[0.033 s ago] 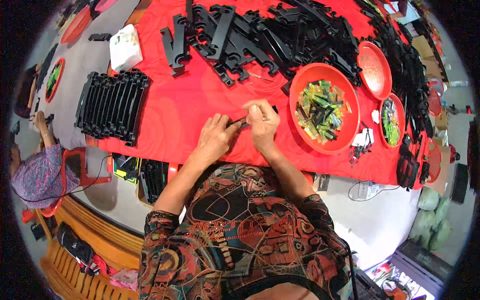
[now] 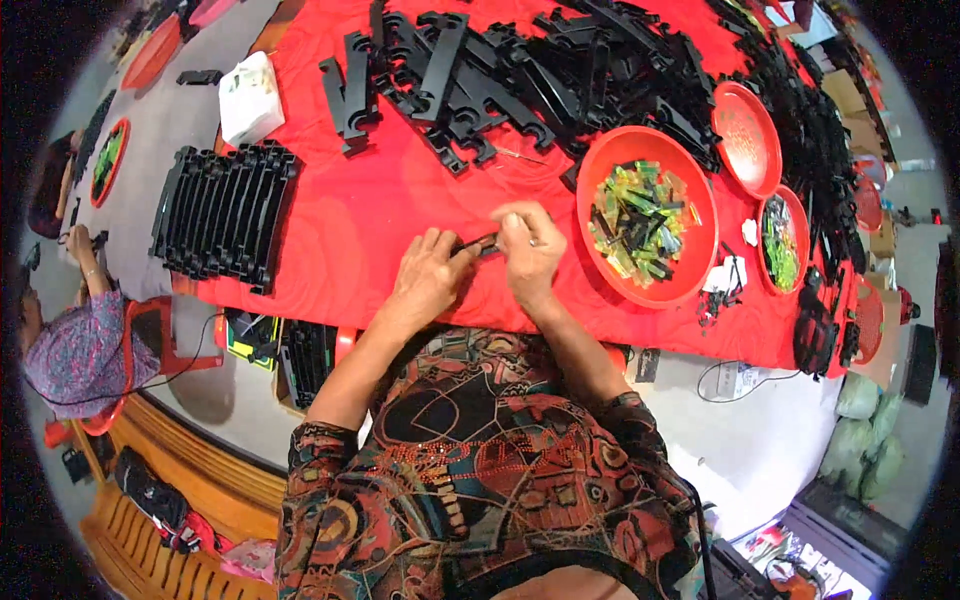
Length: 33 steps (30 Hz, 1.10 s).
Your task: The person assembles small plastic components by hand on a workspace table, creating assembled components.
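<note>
Close in front of me, my left hand [image 2: 432, 272] has its fingers closed on a black plastic part [image 2: 486, 243] lying at the red cloth. My right hand [image 2: 533, 248] is curled into a fist over the far end of that same part, thumb on top. Whether something small sits in the right fingers is hidden. Just right of it stands a red bowl [image 2: 590, 225] with yellow-green and clear strips and black pieces in it. A neat row of black plastic parts [image 2: 225, 215] stands to the left.
A heap of loose black parts [image 2: 540, 70] covers the table's far side. Two smaller red bowls [image 2: 748, 140] are at the right, near black scraps [image 2: 715, 305]. A white tissue pack [image 2: 250, 97] stands at the far left. Another person [image 2: 85, 340] works at the left table.
My right hand has shifted slightly to the right. The black end that showed beyond it is now covered. My left hand stays in place on the part.
</note>
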Each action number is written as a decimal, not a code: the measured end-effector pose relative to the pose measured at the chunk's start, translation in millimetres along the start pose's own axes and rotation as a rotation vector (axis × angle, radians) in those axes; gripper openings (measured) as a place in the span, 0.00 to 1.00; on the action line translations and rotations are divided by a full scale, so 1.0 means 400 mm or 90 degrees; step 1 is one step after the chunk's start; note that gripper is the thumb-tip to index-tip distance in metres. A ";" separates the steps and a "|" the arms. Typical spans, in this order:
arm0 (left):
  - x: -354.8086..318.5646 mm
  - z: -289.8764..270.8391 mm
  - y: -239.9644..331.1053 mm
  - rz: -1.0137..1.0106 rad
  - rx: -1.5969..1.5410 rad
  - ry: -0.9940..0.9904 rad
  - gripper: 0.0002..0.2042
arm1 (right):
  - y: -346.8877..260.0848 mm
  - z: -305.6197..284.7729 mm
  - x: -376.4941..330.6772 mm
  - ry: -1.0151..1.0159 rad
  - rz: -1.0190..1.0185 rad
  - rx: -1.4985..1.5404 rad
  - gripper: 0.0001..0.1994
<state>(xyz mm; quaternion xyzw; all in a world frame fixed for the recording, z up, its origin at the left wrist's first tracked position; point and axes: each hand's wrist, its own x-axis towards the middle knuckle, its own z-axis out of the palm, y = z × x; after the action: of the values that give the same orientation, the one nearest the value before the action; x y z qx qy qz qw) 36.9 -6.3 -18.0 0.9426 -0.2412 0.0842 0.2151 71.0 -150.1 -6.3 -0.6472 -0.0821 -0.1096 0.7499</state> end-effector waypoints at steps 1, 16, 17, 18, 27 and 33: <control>0.001 -0.002 -0.003 0.017 0.006 0.015 0.15 | -0.042 -0.011 -0.005 0.025 0.000 0.014 0.09; 0.013 0.012 -0.019 0.135 -0.009 0.010 0.14 | -0.127 -0.525 0.097 0.033 -0.008 -0.894 0.08; 0.014 0.015 -0.013 0.134 -0.007 0.011 0.14 | -0.116 -0.525 0.102 0.016 0.024 -0.899 0.10; 0.016 0.018 -0.007 0.137 -0.009 0.012 0.15 | -0.113 -0.518 0.106 0.016 0.024 -0.898 0.10; 0.012 -0.022 0.033 0.078 -0.021 0.130 0.16 | -0.092 -0.489 0.128 -0.043 0.020 -0.947 0.07; -0.002 -0.021 0.054 0.089 -0.077 0.241 0.13 | -0.091 -0.486 0.132 -0.045 -0.027 -0.979 0.10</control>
<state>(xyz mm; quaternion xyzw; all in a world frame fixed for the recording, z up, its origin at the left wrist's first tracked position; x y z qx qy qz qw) 25.1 -19.3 -2.8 0.8763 -0.2661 0.2595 0.3063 108.2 -350.2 13.3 -0.9879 -0.0192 -0.1293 0.0834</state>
